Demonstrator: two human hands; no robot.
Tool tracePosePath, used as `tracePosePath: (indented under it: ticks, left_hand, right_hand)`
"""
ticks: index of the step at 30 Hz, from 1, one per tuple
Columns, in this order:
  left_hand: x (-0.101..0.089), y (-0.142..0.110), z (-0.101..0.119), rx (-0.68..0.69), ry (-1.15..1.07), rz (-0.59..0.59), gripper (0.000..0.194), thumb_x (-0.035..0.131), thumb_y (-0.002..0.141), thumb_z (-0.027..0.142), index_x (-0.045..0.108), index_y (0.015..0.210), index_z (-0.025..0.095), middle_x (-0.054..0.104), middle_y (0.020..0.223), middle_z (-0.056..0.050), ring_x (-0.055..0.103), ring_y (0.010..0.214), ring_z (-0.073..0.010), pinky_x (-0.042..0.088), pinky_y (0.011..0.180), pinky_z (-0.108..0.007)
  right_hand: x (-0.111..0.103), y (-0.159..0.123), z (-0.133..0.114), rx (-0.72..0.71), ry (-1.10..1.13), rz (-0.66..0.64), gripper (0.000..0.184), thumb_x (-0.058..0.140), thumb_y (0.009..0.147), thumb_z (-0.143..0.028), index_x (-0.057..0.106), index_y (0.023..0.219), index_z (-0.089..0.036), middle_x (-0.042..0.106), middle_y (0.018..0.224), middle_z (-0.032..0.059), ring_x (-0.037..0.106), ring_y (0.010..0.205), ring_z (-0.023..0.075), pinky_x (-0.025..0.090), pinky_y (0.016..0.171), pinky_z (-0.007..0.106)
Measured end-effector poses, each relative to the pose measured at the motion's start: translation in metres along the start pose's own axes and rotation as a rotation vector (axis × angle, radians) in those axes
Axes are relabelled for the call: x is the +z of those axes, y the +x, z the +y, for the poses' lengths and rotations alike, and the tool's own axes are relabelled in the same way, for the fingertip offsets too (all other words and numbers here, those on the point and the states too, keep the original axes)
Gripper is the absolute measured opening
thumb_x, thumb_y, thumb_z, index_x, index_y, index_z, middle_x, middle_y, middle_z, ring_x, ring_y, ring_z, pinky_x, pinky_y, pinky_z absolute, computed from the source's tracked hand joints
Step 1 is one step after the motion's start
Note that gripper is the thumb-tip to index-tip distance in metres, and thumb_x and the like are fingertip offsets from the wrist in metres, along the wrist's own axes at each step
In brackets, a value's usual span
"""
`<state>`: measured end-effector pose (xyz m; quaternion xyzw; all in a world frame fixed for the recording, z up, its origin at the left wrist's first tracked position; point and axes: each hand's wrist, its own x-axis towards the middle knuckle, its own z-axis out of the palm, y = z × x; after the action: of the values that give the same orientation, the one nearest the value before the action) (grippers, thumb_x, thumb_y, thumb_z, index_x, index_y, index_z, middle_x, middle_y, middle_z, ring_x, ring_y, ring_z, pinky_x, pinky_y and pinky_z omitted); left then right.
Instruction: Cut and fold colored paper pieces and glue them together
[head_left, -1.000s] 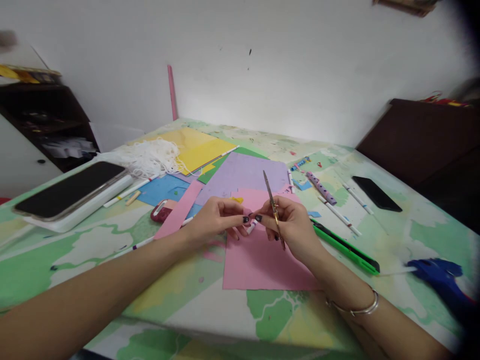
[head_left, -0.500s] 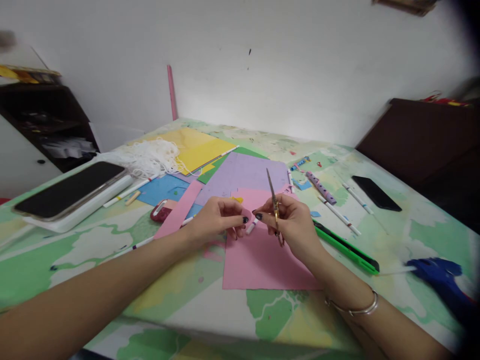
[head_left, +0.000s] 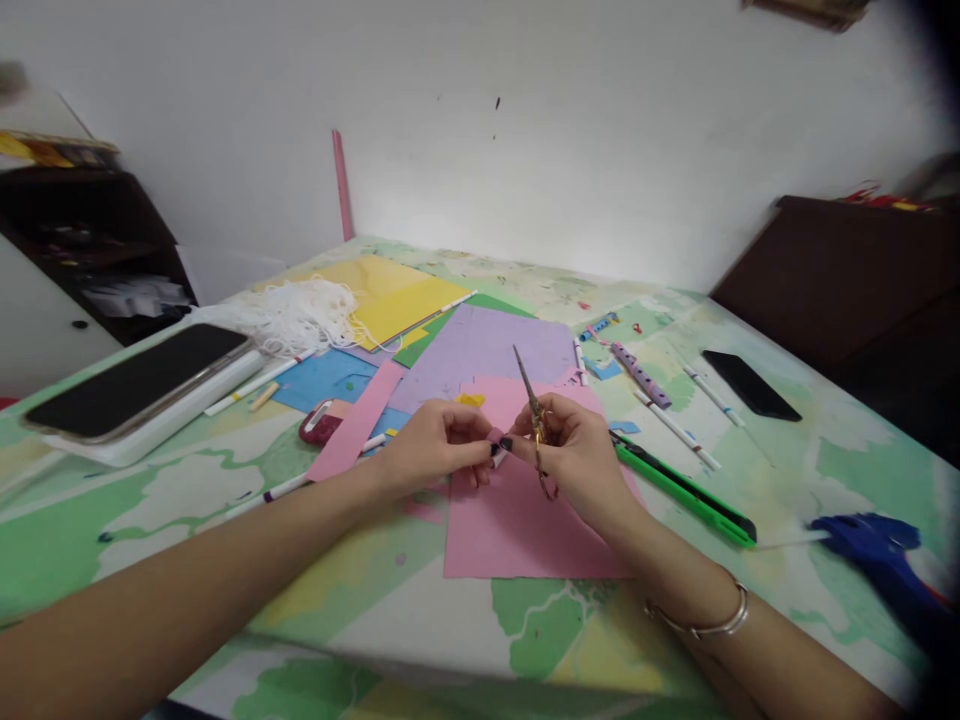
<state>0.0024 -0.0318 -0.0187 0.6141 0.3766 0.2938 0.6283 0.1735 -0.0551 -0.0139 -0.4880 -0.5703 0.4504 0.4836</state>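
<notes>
On the table (head_left: 360, 600), near the left edge, we see a phone (head_left: 142, 380) on a flat box (head_left: 187, 415), and string (head_left: 300, 315) behind it. A paper sheet (head_left: 517, 530) lies near the front edge; right of it, a cutter (head_left: 690, 492), then a glue gun (head_left: 870, 545).

Left forearm (head_left: 247, 555) is showing bare and plain out to the picture edge. Right forearm (head_left: 679, 567) is also showing bare, and is wearing a silver-coloured metal bangle (head_left: 726, 627) just above the wrist. Bangle is looking thin, rounded and shiny, curving loosely; finer detail is blurring out. Left hand (head_left: 431, 445) and right hand (head_left: 581, 455) are both wearing dark, near-black polish on the thumbnails (head_left: 507, 444); other nails are mostly hiding.
</notes>
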Motion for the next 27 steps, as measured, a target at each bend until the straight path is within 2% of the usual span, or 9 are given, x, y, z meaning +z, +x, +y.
tracePosePath:
  ticks: [4, 13, 16, 19, 23, 27]
  left_hand:
    - [0.004, -0.002, 0.006, 0.011, -0.063, 0.091, 0.012, 0.065, 0.076, 0.023, 0.063, 0.080, 0.013, 0.071, 0.069, -0.006, 0.068, 0.064, -0.0148, 0.054, 0.059, -0.023]
    - [0.004, -0.001, 0.005, 0.025, -0.101, 0.102, 0.016, 0.068, 0.076, 0.025, 0.061, 0.083, 0.012, 0.071, 0.068, -0.005, 0.068, 0.064, -0.0149, 0.055, 0.063, -0.024]
    - [0.002, 0.000, 0.004, 0.047, -0.156, 0.104, 0.017, 0.068, 0.076, 0.025, 0.061, 0.084, 0.012, 0.070, 0.071, -0.005, 0.067, 0.063, -0.0143, 0.055, 0.063, -0.024]
    - [0.001, 0.000, 0.004, 0.079, -0.233, 0.129, 0.019, 0.070, 0.075, 0.028, 0.061, 0.083, 0.013, 0.070, 0.074, -0.003, 0.067, 0.063, -0.0138, 0.055, 0.063, -0.025]
    - [0.001, -0.002, 0.006, 0.099, -0.335, 0.180, 0.018, 0.070, 0.074, 0.028, 0.061, 0.082, 0.014, 0.069, 0.071, -0.002, 0.067, 0.067, -0.0137, 0.055, 0.065, -0.024]
    - [0.003, -0.003, 0.009, 0.115, -0.363, 0.154, 0.014, 0.068, 0.076, 0.023, 0.060, 0.080, 0.013, 0.070, 0.071, -0.003, 0.067, 0.066, -0.0131, 0.054, 0.061, -0.022]
  right_hand:
    - [0.000, -0.001, 0.001, -0.008, 0.011, 0.014, 0.023, 0.074, 0.061, -0.024, 0.055, 0.071, -0.017, 0.057, 0.063, -0.0028, 0.048, 0.053, 0.0089, 0.037, 0.047, 0.021]
    - [0.002, -0.002, 0.001, -0.010, 0.018, 0.012, 0.028, 0.074, 0.063, -0.033, 0.052, 0.073, -0.019, 0.053, 0.061, -0.0038, 0.042, 0.043, 0.0070, 0.032, 0.038, 0.020]
    - [0.002, -0.004, 0.002, -0.007, -0.020, 0.001, 0.028, 0.071, 0.068, -0.036, 0.049, 0.073, -0.020, 0.049, 0.054, -0.0058, 0.041, 0.040, 0.0079, 0.031, 0.036, 0.020]
    - [0.002, -0.006, 0.002, -0.044, -0.207, 0.026, 0.029, 0.067, 0.073, -0.039, 0.044, 0.068, -0.021, 0.041, 0.047, -0.0079, 0.037, 0.037, 0.0080, 0.026, 0.037, 0.021]
    - [0.001, -0.010, 0.001, -0.252, -0.549, 0.065, 0.038, 0.069, 0.071, -0.037, 0.037, 0.059, -0.020, 0.039, 0.050, -0.0063, 0.036, 0.047, 0.0083, 0.024, 0.045, 0.023]
    - [0.003, -0.011, 0.002, -0.278, -0.680, 0.033, 0.039, 0.068, 0.071, -0.039, 0.036, 0.059, -0.021, 0.039, 0.050, -0.0065, 0.034, 0.047, 0.0086, 0.022, 0.046, 0.023]
